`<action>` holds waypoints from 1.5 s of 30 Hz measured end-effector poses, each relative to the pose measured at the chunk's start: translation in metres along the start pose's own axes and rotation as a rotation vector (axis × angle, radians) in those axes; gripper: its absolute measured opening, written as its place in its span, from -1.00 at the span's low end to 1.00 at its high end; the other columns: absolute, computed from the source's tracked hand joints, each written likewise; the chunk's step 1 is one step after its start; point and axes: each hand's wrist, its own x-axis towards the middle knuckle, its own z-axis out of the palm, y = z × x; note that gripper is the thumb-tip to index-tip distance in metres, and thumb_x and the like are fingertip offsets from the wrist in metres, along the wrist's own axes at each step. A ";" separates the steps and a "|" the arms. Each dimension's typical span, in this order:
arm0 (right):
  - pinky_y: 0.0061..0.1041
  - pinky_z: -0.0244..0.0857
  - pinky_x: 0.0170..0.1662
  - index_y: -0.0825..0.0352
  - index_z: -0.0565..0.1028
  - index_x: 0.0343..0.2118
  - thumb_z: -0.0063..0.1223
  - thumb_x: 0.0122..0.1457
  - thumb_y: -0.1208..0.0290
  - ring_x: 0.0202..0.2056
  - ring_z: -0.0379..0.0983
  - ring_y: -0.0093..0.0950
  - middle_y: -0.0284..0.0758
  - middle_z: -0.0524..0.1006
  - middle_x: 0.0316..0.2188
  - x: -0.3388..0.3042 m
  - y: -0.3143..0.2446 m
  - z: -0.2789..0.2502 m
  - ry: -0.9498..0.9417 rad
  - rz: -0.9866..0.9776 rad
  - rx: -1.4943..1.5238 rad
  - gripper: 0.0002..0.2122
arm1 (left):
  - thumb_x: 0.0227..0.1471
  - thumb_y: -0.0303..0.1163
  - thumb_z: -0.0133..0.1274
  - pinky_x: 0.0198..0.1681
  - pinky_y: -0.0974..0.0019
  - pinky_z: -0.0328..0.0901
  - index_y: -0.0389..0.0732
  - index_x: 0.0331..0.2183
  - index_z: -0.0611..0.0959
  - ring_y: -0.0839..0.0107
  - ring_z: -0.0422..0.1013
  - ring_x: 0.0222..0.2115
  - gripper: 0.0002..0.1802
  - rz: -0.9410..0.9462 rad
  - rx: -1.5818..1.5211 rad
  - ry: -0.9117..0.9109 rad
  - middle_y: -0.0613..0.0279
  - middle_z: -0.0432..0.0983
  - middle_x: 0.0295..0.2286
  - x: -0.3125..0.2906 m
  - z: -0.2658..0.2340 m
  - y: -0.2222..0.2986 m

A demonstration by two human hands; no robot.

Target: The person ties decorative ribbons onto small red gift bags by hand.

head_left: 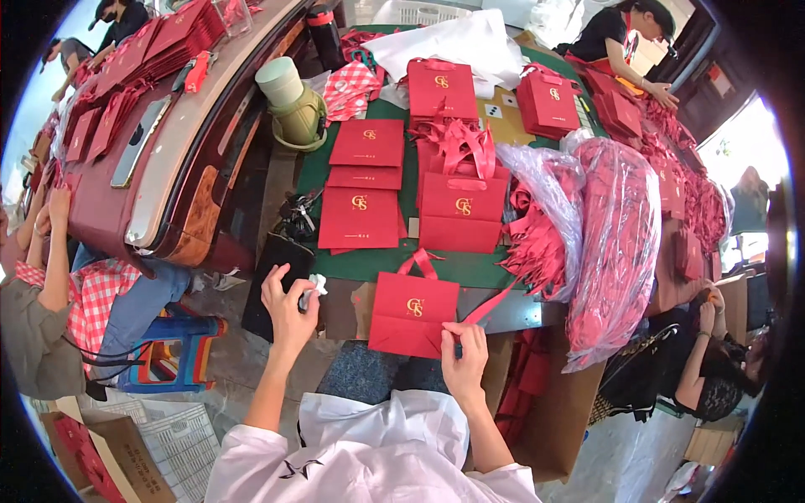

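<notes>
One red bag (413,293) is at the near edge of the surface (340,267), single ribbon loop (418,263) up top, looks mostly made up from here. Right grip (467,360) pinches its side; left grip (291,318) is half curled by one white scrap (318,285), can't tell if holding. Three-plus flat bags (359,222) farther left show no loops, so more's left; two plastic sacks (616,251) sit right.
</notes>
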 end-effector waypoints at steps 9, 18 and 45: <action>-0.37 0.31 -0.26 0.34 0.56 -0.36 0.26 0.06 0.57 -0.38 0.44 -0.27 -0.27 0.54 -0.43 0.016 0.007 0.000 0.015 0.066 -0.041 -0.90 | -0.14 -0.57 0.18 -0.05 0.01 0.20 -0.19 -0.14 0.47 -0.02 0.29 -0.06 -0.56 -0.040 0.135 0.011 0.04 0.35 -0.10 0.015 0.007 0.020; -0.36 0.32 -0.29 0.34 0.55 -0.39 0.29 0.02 0.56 -0.35 0.47 -0.26 -0.27 0.57 -0.40 0.032 0.017 0.003 0.020 0.054 -0.049 -0.88 | -0.25 -0.66 0.08 -0.05 -0.04 0.18 -0.19 -0.08 0.43 -0.03 0.27 -0.06 -0.43 -0.035 0.187 -0.001 0.01 0.31 -0.09 0.029 0.010 0.044; -0.32 0.29 -0.26 0.29 0.51 -0.43 0.31 -0.03 0.57 -0.37 0.45 -0.27 -0.32 0.52 -0.47 0.049 0.006 0.012 0.080 0.058 0.025 -0.85 | -0.15 -0.45 0.27 -0.11 0.13 0.13 -0.12 -0.26 0.56 0.24 0.40 -0.25 -0.67 0.226 -0.349 -0.400 0.28 0.57 -0.37 0.040 0.050 0.147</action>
